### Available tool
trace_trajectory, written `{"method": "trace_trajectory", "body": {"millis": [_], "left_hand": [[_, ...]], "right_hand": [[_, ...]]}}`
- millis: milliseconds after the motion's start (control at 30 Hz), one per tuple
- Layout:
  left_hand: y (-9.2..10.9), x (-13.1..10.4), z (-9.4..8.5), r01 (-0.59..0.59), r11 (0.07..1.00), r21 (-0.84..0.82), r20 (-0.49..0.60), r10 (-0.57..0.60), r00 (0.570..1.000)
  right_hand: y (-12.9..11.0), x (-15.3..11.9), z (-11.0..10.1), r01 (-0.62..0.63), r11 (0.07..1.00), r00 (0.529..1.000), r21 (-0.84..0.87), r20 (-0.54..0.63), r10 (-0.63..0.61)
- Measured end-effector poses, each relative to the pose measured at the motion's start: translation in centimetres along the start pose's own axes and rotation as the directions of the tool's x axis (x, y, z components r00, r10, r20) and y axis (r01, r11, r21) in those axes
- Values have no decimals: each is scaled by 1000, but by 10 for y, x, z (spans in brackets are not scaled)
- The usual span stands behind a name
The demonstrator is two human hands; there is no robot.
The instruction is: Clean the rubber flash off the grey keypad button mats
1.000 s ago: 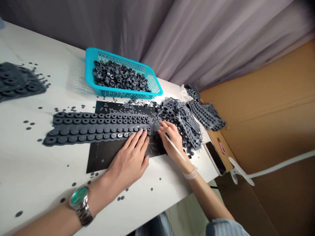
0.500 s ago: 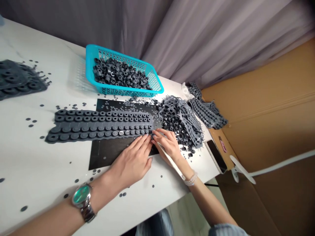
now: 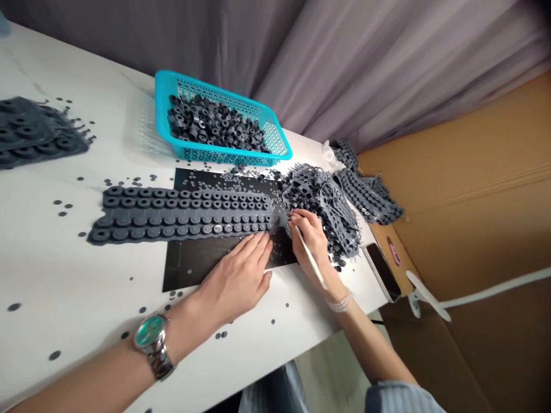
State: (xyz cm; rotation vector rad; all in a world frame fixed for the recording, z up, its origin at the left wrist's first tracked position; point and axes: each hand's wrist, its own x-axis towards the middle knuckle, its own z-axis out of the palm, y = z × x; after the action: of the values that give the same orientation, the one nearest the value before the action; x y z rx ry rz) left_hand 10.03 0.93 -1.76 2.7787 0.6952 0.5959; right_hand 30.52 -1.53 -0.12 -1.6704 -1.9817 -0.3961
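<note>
From the head view, we rest our left hand (image 3: pixel 236 278) flat, its fingers extended and close together, with the tips at the near edge of the rubber sheet (image 3: pixel 157 219), by its right end; that probably steadies it. The sheet lies partly on a black mat (image 3: pixel 189 267), partly on the white surface (image 3: pixel 107 287). Our right hand (image 3: pixel 310 244) closes its fingers narrowly around a slim white tool (image 3: pixel 313 263), likely for fine control, between the sheet's end and the scrap heap (image 3: pixel 340 215). The blue basket (image 3: pixel 163 112) stands beyond the mat, seemingly within easy reach, its walls keeping the small rings (image 3: pixel 215 126) together. Our fingers hide the tool's tip, so we cannot tell whether it grips anything. The rubber stack (image 3: pixel 30 135) is cut off at the picture's left edge.
</note>
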Motion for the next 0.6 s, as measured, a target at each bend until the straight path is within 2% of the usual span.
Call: {"method": "trace_trajectory", "body": {"millis": [67,167,400,533,600], "left_hand": [[0,0,0,-2,1000,0,-4,2,1000],[0,0,0,0,1000,8,-8,0,1000],[0,-1,1,2,1000,14,7,-2,1000],[1,-1,1,7,1000,-6,5,-7,1000],[0,-1,1,12,1000,-15,6,-12,1000]], "right_hand": [[-3,1,-4,77,996,997,42,23,-78],[-11,-2,-4,227,969,967,99,94,-237],[-13,-11,2,211,970,967,122,121,-225],[-11,-6,1,264,961,937,85,212,-276],[-7,-1,2,220,975,953,32,205,-221]]}}
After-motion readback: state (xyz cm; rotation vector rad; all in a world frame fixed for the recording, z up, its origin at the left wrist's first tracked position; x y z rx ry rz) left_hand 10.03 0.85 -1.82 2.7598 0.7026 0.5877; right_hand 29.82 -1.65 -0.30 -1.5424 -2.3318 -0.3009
